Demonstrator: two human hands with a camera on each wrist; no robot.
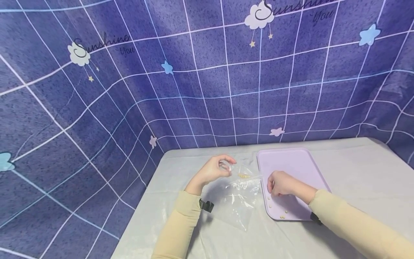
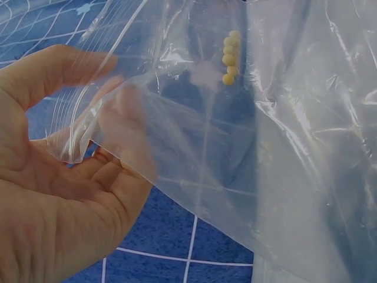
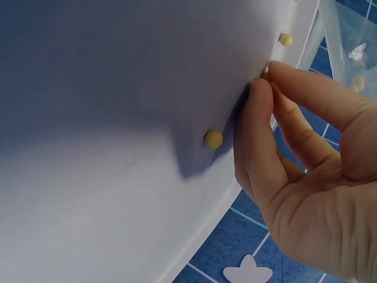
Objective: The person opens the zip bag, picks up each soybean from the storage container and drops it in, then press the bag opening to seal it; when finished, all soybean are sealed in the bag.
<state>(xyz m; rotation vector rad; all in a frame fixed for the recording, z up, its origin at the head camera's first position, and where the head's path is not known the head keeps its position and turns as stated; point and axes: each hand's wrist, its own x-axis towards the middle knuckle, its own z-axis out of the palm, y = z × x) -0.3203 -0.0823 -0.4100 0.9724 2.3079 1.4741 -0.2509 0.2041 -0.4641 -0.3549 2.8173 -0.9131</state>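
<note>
Cream sleeves (image 1: 359, 223) lie nearest, leading to two bare hands. The left hand (image 1: 215, 169) curves in a loose C, thumb and fingers bent round the zip edge of a clear plastic bag (image 1: 239, 201). The bag hangs between the hands, beside the left one. The right hand (image 1: 282, 183) has its thumb and fingertips brought together at the near-left part of a lilac tray (image 1: 291, 162); a pale bit between the tips looks like a small ball, though mostly hidden.

The work seems partway along: a short row of yellow balls (image 2: 230, 57) shows in the bag, not far from the left fingertips, while several loose balls (image 3: 213, 139) remain on the tray beside the right hand and nearer the person.

The bag's zip edge sits at the left hand, and the plastic spreads from there towards the person, slanting right to a low corner; folds make its long axis hard to fix. The tray's long axis runs past the right hand, away from the person, leaning slightly left.
</note>
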